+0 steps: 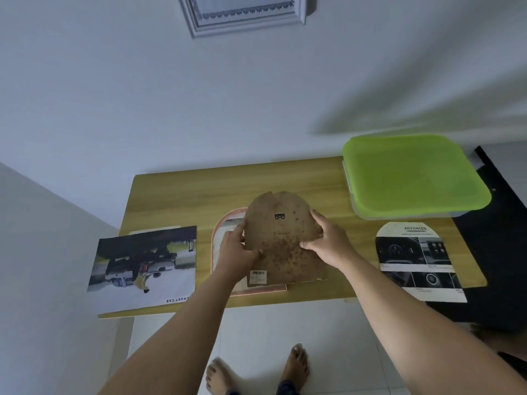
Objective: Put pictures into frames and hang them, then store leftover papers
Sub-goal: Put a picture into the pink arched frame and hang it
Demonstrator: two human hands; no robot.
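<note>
Both hands grip one thing: a brown, stained backing board point(281, 240) with an arched top and a small metal hanger near its upper middle. The left hand point(238, 250) pinches its left edge, fingers curled onto the board's face; the right hand point(328, 240) clamps its right edge with the thumb pressed on the face and the fingers spread along the rim. Neither is open.

Directly under the hands lies the arched pink frame point(225, 232), face down on the desk point(176, 195), with what seems to be a picture already laid inside; only its left curve and bottom edge show past the board. The board sits skewed over it, shifted right of the frame's outline.

Left of the left hand lies a rectangular car print point(145, 266), its near edge overhanging the desk. Right of the right hand lies an arch-cut leaflet point(416, 258) headed "ADVANCED", also reaching past the desk's edge. Beyond the right hand stands a green-lidded box point(413, 175).

Risks, as I judge them: pressing the skewed board down could crease or drag the picture beneath, and its chipped lower corner may catch on the frame's rim. An elbow brushing either overhanging sheet could tip it to the floor.
</note>
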